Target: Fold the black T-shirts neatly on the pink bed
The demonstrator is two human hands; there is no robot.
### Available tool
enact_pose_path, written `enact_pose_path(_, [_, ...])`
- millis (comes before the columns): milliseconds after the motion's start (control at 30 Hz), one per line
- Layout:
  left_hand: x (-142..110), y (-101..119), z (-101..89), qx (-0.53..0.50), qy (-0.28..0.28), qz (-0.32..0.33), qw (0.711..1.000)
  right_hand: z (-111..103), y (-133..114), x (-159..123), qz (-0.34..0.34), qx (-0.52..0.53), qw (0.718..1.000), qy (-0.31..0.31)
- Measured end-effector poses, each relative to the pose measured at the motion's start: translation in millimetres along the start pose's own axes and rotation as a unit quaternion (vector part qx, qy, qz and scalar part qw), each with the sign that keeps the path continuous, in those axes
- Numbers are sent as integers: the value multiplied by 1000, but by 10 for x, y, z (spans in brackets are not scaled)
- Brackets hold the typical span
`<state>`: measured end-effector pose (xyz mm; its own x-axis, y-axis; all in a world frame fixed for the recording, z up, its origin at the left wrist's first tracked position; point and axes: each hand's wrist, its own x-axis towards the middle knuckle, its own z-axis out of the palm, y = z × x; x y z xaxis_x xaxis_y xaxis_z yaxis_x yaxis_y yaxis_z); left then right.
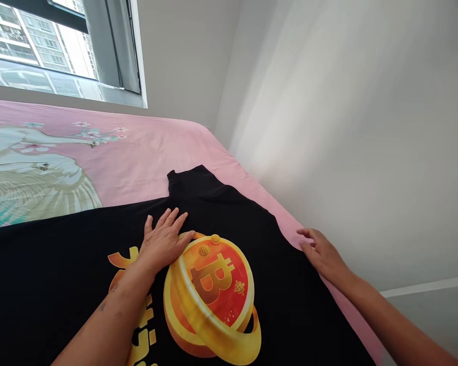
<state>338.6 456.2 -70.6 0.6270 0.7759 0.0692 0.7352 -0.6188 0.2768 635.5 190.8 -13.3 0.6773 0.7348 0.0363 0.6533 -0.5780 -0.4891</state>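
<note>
Pink bedding (145,152) underneath, with a black shirt (278,284) spread from 9 to 5 o'clock, apparently laid out to lie smooth. At 7, gold lettering (142,345), partly behind a forearm, not readable. At 6, a gold-and-red coin print (213,279) bearing a Bitcoin-style "B". At 4, right hand (324,254) beside the shirt's edge, fingers loosely bent, gripping nothing visible; contact hard to tell. At 8, left hand (164,243) palm down, fingers open and spread, seemingly steadying the cloth. Farther off, wall (347,127) at 2, window (41,43) at 10.
</note>
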Motion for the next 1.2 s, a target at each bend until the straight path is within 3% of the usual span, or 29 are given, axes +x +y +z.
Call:
enact_pose_path(67, [5, -3, 11, 5, 3, -1, 1000, 184, -352, -156, -142, 1, 990, -9])
enact_pose_path(133, [6, -6, 17, 10, 5, -1, 1000, 395, -627, -248, -261, -34, 959, -104])
enact_pose_path(200, [1, -8, 17, 13, 6, -1, 1000, 555, -686, -216, -314, -75, 924, -204])
enact_pose_path(267, [-10, -6, 10, 13, 7, -1, 1000, 607, -509, -62, -269, -117, 929, -226])
enact_pose_path(333, [-22, -1, -1, 10, 7, 0, 1000, 553, -230, 145, -141, -156, 964, -165])
enact_pose_path(400, [-30, 5, -13, 5, 5, 1, 1000, 455, -50, 299, -22, -180, 978, -101])
enact_pose_path(433, [-33, 8, -17, 4, 4, 0, 1000, 418, -43, 332, 4, -186, 980, -76])
enact_pose_path(467, [-33, 10, -20, 3, 3, -1, 1000, 401, -98, 332, -1, -187, 981, -57])
enact_pose_path(533, [-31, 11, -19, 4, 1, -2, 1000, 445, -347, 270, -91, -176, 979, -46])
enact_pose_path(600, [-27, 8, -15, 8, 0, -3, 1000, 568, -633, 220, -228, -154, 957, -94])
enact_pose_path(667, [-26, 2, -10, 8, 0, -3, 1000, 693, -791, 284, -298, -151, 927, -173])
enact_pose_path(733, [-29, -2, -7, 6, 0, -3, 1000, 753, -774, 476, -233, -177, 937, -192])
enact_pose_path(800, [-35, -2, -6, 2, -1, -2, 1000, 741, -678, 711, -93, -206, 965, -136])
enact_pose_path(867, [-39, 0, -5, -1, 0, -3, 1000, 710, -643, 865, -5, -219, 973, -75])
enact_pose_path(900, [-41, 0, -4, -2, 0, -4, 1000, 708, -673, 890, -6, -219, 974, -59])
enact_pose_path(967, [-41, -1, 3, -3, 2, -5, 1000, 757, -811, 855, -103, -199, 972, -65])
enact_pose_path(1033, [-38, -6, 14, -3, 2, -4, 1000, 858, -986, 801, -238, -173, 947, -128])
enact_pose_path(1067, [-36, -9, 20, -4, 3, -4, 1000, 912, -1062, 802, -272, -169, 934, -157])
enact_pose_path(1100, [-34, -12, 25, -4, 4, -4, 1000, 960, -1128, 826, -272, -173, 930, -175])
enact_pose_path(1200, [-28, -18, 39, -6, 5, -4, 1000, 1042, -1295, 940, -151, -206, 955, -153])
